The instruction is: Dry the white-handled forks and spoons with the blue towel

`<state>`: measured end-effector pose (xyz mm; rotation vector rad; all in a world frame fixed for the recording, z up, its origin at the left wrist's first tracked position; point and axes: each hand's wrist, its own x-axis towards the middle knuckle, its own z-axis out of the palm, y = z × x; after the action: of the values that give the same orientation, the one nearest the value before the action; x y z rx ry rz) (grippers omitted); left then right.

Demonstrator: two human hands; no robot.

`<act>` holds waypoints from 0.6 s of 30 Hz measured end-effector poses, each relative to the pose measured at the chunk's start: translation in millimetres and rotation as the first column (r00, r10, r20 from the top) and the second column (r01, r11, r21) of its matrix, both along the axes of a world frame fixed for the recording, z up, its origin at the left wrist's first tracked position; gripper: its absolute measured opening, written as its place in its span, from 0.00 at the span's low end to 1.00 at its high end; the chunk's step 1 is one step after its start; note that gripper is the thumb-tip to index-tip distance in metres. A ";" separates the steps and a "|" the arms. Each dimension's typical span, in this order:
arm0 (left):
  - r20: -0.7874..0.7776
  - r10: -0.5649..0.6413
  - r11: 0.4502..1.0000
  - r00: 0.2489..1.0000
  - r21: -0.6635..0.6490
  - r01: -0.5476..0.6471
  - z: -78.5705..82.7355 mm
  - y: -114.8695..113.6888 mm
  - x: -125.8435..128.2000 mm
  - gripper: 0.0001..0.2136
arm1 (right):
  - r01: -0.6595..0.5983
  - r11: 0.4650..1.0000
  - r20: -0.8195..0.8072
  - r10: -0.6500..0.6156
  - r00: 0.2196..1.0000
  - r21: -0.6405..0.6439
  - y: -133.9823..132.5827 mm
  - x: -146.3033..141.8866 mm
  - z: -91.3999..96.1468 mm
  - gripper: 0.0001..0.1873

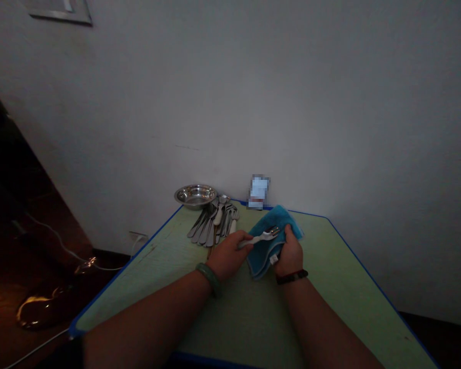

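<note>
My left hand (228,254) grips the handle of a stainless steel fork (262,237), whose head points right, toward my other hand. My right hand (290,251) holds a folded blue terry towel (267,259) and pinches a fold of it against the fork's head. The tines are partly hidden by the cloth and my fingers. Just beyond my left hand, a bunch of metal spoons and forks (211,224) lies fanned out on the table, not touching it.
A green tabletop with a blue edge (146,279) stands against a white wall. A steel bowl (195,196) sits beyond its far corner, next to a pixelated blurred object (258,191). White cable (61,247) runs across the dark floor at left to a wall socket (138,238).
</note>
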<state>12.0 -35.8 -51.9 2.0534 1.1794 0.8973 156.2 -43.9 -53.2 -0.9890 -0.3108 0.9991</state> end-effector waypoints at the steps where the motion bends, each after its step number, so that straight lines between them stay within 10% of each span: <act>1: -0.005 -0.002 1.000 1.000 0.001 0.002 -0.5 0.3 0.0 0.13 | 0.017 1.000 -0.002 -0.017 1.000 -0.012 -0.3 0.4 1.1 0.22; 18: -0.015 -0.038 0.999 0.999 0.006 0.038 2.8 -5.6 0.4 0.11 | 0.004 1.000 -0.168 -0.004 0.986 0.002 -2.3 -0.5 12.1 0.17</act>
<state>12.4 -41.4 -49.1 2.0835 1.1427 0.8700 155.8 -46.2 -41.2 -0.8961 -0.1696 1.0710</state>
